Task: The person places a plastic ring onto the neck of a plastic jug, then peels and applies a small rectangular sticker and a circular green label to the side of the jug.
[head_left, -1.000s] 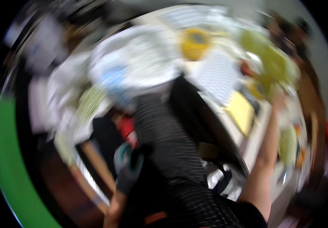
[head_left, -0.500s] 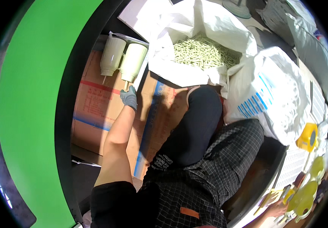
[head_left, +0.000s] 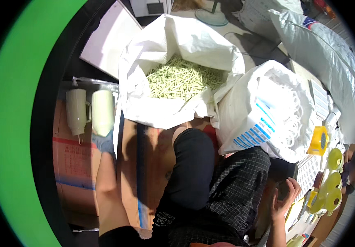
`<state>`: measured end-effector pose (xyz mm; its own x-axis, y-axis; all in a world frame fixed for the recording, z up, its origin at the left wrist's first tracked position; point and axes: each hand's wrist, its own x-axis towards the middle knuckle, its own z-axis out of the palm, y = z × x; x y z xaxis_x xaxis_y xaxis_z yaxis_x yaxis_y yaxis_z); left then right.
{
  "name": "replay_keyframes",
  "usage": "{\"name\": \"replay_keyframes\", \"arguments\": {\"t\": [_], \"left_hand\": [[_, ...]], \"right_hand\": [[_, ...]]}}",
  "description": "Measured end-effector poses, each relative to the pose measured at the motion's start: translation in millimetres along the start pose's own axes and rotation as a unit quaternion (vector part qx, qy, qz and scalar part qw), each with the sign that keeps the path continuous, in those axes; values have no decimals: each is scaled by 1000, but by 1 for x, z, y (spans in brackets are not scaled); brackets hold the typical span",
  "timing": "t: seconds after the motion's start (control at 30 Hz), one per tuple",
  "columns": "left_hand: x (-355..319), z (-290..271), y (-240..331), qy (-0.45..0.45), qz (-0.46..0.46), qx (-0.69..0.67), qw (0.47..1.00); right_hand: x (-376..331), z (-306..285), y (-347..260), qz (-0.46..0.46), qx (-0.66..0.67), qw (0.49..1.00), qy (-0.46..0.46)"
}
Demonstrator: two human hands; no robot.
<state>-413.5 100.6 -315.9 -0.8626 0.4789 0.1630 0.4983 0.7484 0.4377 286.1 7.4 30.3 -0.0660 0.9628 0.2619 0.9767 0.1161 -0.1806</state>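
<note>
left fingers: gloved, closed around the lower end of a pale green cup (head_left: 102, 112); the glove hides each single finger
left hand (head_left: 104, 141): grey glove, bare forearm running down to the lower edge, reaching up and left over a cardboard box (head_left: 75, 164)
pale green cup: upright, held from below, at the top edge of the cardboard box
second cup (head_left: 77, 111): same pale colour, has a side handle, stands just beside the held one on its left, not touched
right fingers: bare, loosely spread and curled, holding nothing
right hand (head_left: 283, 201): lower right, palm turned inward, near the edge of a cluttered table, apart from the cups
lap: black trouser knee (head_left: 192, 164) and checked dark cloth between the two arms
open white sack (head_left: 177, 78): above the knee, mouth folded back, full of small pale green sticks (head_left: 181, 78)
second white sack (head_left: 268, 111): right of the first, blue print on its side, white ring-shaped pieces inside
table at right: yellow tape dispenser (head_left: 318, 140), several yellow-green round lids or cups (head_left: 329, 189), too small to tell which
far left: wide green curved band (head_left: 11, 123) along the rim
</note>
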Motion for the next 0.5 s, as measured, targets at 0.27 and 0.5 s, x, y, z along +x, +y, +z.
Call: {"name": "replay_keyframes", "arguments": {"t": [0.27,0.5], "left_hand": [[-102,-169,28,-55,-100,-517,849],[-192,-325,198,69,536,-155,827]], "right_hand": [[-9,31,-50,0,257,964,62],[13,13,-144,-279,249,927,15]]}}
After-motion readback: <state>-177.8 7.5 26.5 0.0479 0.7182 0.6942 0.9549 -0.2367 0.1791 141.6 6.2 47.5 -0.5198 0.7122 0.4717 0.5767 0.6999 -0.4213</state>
